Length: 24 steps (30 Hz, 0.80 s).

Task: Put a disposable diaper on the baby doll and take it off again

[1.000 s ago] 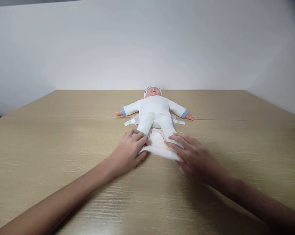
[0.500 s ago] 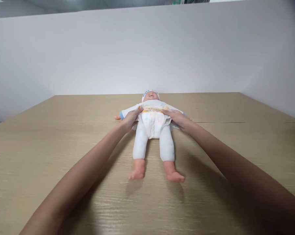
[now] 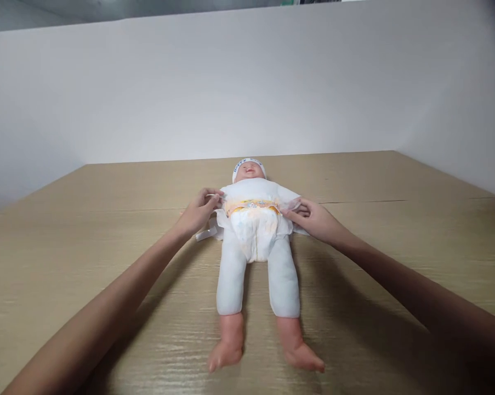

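A baby doll (image 3: 231, 274) lies on its back with its feet toward me, in a white headband with blue lettering. A white diaper (image 3: 255, 233) with an orange patterned waistband covers its front and passes between its legs. The diaper's thin side parts stick out loose at both hips. My left hand (image 3: 202, 211) is at the doll's waist on the left, thumb and fingers pinched at the diaper's side edge. On the right side, my right hand (image 3: 313, 218) pinches the other side edge. The doll's hands are hidden behind mine.
The doll rests on a light wood-grain table (image 3: 107, 247) with a seam running across it behind my hands. A pale upright panel (image 3: 239, 82) stands along the far edge and bends round at both sides.
The doll lies closer to me and looks larger. My hands have moved apart from the front of the waistband, outward to the diaper's two side edges.
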{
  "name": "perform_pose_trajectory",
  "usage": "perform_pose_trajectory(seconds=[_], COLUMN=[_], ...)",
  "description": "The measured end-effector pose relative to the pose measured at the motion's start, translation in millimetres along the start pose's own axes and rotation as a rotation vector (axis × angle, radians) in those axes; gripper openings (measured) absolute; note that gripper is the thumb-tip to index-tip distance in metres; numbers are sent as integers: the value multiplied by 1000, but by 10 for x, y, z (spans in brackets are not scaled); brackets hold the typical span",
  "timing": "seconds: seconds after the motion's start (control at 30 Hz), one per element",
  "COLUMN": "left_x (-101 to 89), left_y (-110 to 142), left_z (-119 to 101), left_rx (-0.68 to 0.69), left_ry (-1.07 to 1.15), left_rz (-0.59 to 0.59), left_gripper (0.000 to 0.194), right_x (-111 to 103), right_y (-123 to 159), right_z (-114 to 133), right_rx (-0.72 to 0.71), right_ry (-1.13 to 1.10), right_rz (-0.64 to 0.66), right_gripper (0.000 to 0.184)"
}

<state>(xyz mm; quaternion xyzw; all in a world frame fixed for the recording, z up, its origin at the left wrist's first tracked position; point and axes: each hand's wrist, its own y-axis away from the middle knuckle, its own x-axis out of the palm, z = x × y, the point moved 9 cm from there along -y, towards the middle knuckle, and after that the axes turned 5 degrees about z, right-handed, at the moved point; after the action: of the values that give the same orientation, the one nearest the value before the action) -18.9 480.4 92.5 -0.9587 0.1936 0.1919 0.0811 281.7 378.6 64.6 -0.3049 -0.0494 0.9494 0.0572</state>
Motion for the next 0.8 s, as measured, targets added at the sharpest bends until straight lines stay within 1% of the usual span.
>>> perform_pose_trajectory(seconds=[0.03, 0.07, 0.1, 0.13, 0.17, 0.2, 0.27, 0.33, 0.4, 0.5, 0.57, 0.63, 0.7, 0.73, 0.8], left_x=[-48, -56, -14, 81, 220, 389, 730, 976, 1114, 1188, 1183, 1175, 1185, 1191, 1189], left_y=[22, 59, 107, 158, 204, 237, 260, 223, 167, 130, 129, 136, 143, 143, 139], left_z=[-130, -290, -462, -628, -774, -889, -1026, -1060, -1037, -981, -955, -944, -940, -939, -934], left_rx=[74, 164, 261, 357, 442, 509, 580, 580, 561, 563, 561, 558, 554, 550, 532], left_ry=[-113, -231, -343, -439, -512, -564, -652, -742, -813, -849, -844, -833, -833, -833, -812], left_rz=[-55, -99, -124, -123, -92, -36, 72, 105, 91, 81, 79, 80, 91, 95, 100], left_gripper=[31, 31, 31, 32, 32, 32, 32, 34, 40, 49, 52, 53, 54, 54, 56], right_x=[-45, -84, -120, -149, -170, -184, -187, -176, -173, -174, -202, -261, -264, -219, -45], right_y=[65, 130, 193, 251, 299, 332, 353, 336, 311, 278, 246, 174, 43, -39, -203], right_z=[-27, -57, -86, -116, -153, -200, -322, -440, -522, -581, -551, -425, -214, -88, 172], right_rx=[-16, -36, -60, -86, -103, -105, -63, -3, 36, 51, 44, 25, -2, -16, -47], right_ry=[125, 250, 362, 444, 497, 525, 527, 501, 472, 401, 256, 69, -70, -103, -127], right_rz=[-15, -32, -57, -84, -110, -130, -143, -140, -133, -58, 4, 14, 13, 24, 65], right_gripper=[41, 39, 37, 36, 35, 34, 36, 40, 43, 47, 51, 54, 55, 55, 52])
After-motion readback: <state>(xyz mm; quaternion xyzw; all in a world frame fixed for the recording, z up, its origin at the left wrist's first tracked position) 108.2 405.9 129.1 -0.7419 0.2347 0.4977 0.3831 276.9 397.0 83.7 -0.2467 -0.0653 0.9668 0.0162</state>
